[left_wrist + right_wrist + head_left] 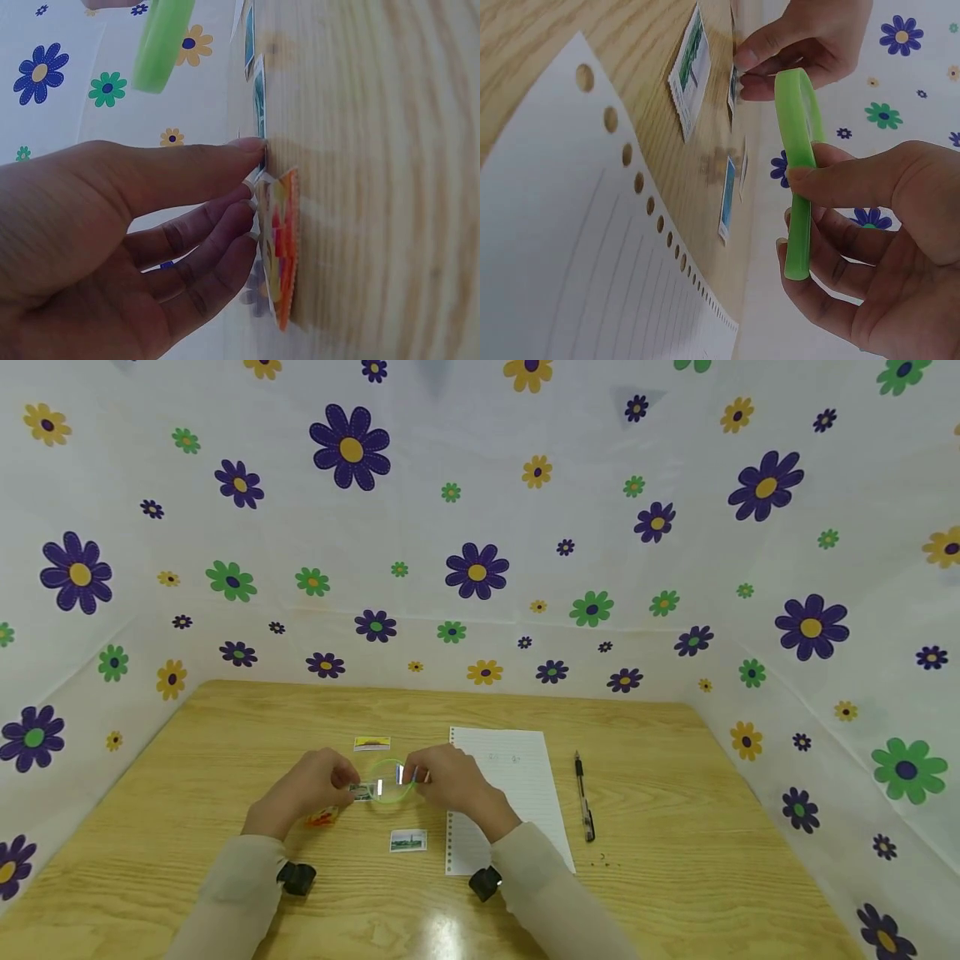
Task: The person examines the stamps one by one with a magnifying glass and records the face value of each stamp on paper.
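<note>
My right hand (450, 777) pinches a green magnifying glass (799, 244) by its handle, with the thumb on one side and fingertips on the other. Its round lens is held above the table, over a small postage stamp (361, 792). My left hand (311, 783) pinches that stamp's near edge between thumb and fingertips, low at the tabletop. An orange and red stamp (285, 247) lies tilted under the left fingers. Part of a blue-edged stamp (401, 774) shows beside the right fingertips.
A yellow stamp (372, 743) lies farther back, and a green landscape stamp (408, 841) nearer the front. Lined notebook paper (517, 802) with faint marks lies under the right forearm. A black pen (584, 797) and small crumbs (602, 862) are to the right. Flowered cloth surrounds the wooden table.
</note>
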The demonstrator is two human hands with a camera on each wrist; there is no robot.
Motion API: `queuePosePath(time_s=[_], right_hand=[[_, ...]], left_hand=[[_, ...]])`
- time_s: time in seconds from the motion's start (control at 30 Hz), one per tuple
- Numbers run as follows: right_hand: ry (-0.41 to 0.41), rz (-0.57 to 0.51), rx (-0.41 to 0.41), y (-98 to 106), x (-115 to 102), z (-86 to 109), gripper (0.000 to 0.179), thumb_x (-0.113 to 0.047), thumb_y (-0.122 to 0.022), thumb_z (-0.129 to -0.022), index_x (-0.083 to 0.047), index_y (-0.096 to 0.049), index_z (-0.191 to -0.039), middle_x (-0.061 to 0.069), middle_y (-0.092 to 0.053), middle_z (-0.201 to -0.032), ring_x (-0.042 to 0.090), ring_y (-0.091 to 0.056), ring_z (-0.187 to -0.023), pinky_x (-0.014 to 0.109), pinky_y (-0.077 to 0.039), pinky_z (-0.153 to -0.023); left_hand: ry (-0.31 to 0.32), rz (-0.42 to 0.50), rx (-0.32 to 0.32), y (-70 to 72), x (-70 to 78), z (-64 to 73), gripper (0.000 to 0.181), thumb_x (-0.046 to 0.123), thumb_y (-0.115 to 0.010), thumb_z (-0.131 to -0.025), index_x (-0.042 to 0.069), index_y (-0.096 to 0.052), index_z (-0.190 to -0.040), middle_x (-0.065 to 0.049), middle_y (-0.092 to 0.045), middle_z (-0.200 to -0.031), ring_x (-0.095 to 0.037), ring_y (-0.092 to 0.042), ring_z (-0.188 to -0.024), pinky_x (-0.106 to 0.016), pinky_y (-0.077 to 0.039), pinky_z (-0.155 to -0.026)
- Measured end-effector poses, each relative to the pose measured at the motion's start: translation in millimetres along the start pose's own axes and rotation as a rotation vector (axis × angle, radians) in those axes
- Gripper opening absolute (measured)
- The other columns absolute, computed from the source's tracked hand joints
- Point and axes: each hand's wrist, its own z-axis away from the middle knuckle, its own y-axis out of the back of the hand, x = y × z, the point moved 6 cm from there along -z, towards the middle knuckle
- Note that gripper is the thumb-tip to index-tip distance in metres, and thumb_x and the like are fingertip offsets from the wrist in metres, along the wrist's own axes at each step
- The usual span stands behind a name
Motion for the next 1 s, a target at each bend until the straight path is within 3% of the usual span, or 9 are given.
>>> queuePosePath(time_s=[1.0], right_hand=[[0.031, 0.011, -0.030, -10.4, -10.4, -2.1, 0.016, -0.003, -0.073, -0.093, -0.017, -0.078, -0.096, 0.004, -0.078, -0.094, 0.009, -0.068, -0.075, 0.019, -0.049, -0.058]], left_hand=[[0.006, 0.006, -0.008, 0.1, -0.7, -0.7, 0.020, 0.004, -0.080, -0.087, 0.002, -0.076, -0.106, -0.010, -0.073, -0.102, -0.023, -0.065, -0.094, -0.048, -0.059, -0.089]])
